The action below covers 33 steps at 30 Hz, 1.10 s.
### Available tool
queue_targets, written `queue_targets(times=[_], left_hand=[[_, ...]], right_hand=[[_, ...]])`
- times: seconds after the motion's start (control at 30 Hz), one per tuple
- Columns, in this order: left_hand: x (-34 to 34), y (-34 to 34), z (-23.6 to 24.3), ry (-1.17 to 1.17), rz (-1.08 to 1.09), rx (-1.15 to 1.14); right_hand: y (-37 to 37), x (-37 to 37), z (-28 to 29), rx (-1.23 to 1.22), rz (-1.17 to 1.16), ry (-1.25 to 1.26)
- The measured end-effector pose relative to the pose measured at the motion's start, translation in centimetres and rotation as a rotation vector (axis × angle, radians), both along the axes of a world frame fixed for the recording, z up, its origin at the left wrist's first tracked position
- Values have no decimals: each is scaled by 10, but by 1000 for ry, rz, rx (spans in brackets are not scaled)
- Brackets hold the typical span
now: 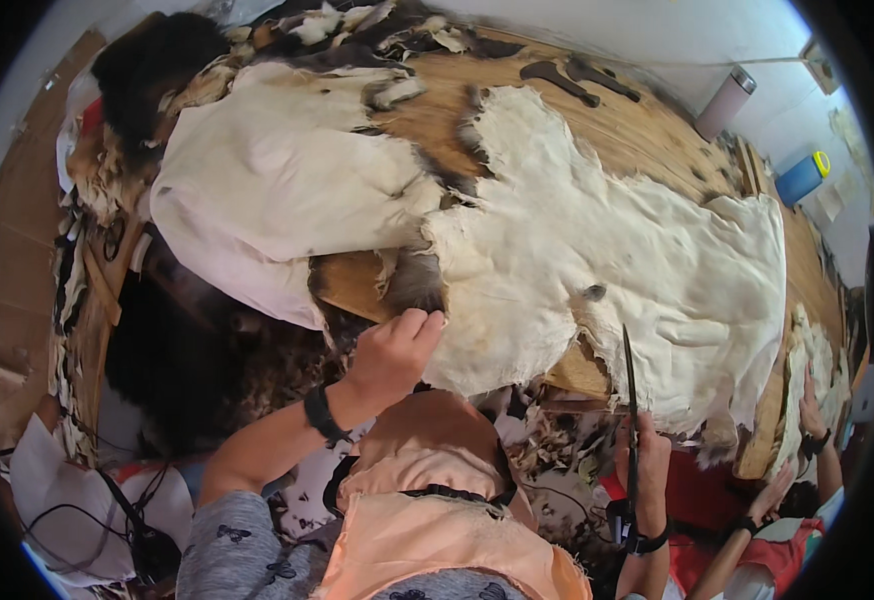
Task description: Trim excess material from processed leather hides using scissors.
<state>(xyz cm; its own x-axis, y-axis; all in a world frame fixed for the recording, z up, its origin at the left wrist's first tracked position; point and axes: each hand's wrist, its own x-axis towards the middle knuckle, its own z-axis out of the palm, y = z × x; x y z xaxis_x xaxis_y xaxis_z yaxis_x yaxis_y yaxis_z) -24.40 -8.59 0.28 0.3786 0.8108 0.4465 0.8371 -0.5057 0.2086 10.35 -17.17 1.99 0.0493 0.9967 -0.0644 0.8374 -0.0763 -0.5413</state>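
A large cream hide [607, 240], fur fringing its edges, lies skin side up across the wooden table. At its near left edge, my left hand [392, 360] is closed, pinching the hide's rim beside a dark tuft of fur. My right hand [649, 465] is wrapped round a long thin dark blade [629, 375], which points up and away over the near edge of the hide. The handle is mostly hidden in my fingers. A gap in the hide beside the blade lets bare wood show. A second pale hide [277, 180] lies to the left.
Two dark metal tools [557, 82] lie at the back, near a pink flask [725, 103] and a blue bottle [803, 179]. Another person's hands [812, 410] rest on a hide at the right. At the far left a dark-haired person [157, 70] bends over. Fur scraps [557, 440] lie below the table.
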Motion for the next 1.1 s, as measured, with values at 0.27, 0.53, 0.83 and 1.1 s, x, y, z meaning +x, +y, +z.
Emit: queue_targets(times=[0.27, 0.53, 0.83, 1.1], left_hand=[[23, -21, -13, 141, 131, -51], [14, -42, -27, 52, 7, -73], [-13, 8, 6, -242, 253, 14], [-65, 49, 5, -912, 152, -935]], right_hand=[[9, -23, -1, 100, 170, 104], [10, -34, -14, -4, 307, 125], [-7, -57, -20, -115, 235, 305], [11, -155, -5, -613, 487, 682]])
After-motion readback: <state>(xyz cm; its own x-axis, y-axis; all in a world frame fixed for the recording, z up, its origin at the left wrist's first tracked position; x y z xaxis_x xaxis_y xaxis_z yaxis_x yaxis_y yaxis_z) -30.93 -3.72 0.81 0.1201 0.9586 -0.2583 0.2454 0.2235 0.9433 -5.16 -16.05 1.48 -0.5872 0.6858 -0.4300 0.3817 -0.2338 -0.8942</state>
